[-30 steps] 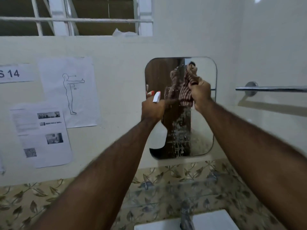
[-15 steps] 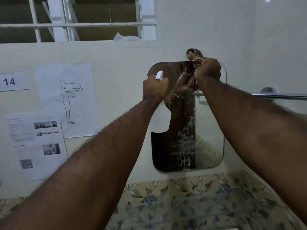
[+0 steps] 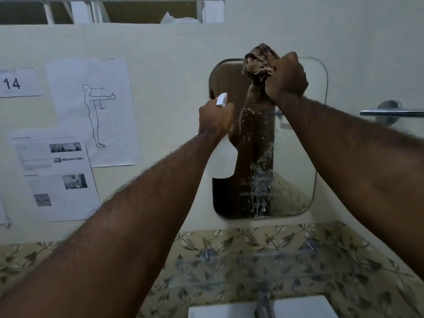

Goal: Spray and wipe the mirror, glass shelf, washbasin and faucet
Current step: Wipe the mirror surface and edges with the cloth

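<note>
A rounded wall mirror (image 3: 300,171) hangs above the basin, with streaks of spray foam running down its middle. My right hand (image 3: 286,76) presses a bunched brown striped cloth (image 3: 257,61) against the mirror's top edge. My left hand (image 3: 214,118) grips a white spray bottle (image 3: 223,160) in front of the mirror's left side, nozzle up. Below, a glass shelf (image 3: 241,267) juts from the leaf-patterned tiles. The washbasin (image 3: 302,307) and the faucet (image 3: 263,304) show at the bottom edge.
A chrome towel bar (image 3: 392,112) sticks out of the right wall. Printed paper sheets (image 3: 91,111) are stuck on the wall at left. A barred window opening (image 3: 114,10) runs along the top with crumpled paper on its ledge.
My right hand has lifted the cloth from the mirror's upper middle to its top edge. The left hand with the bottle has stayed near the left side. The view dropped back toward the basin.
</note>
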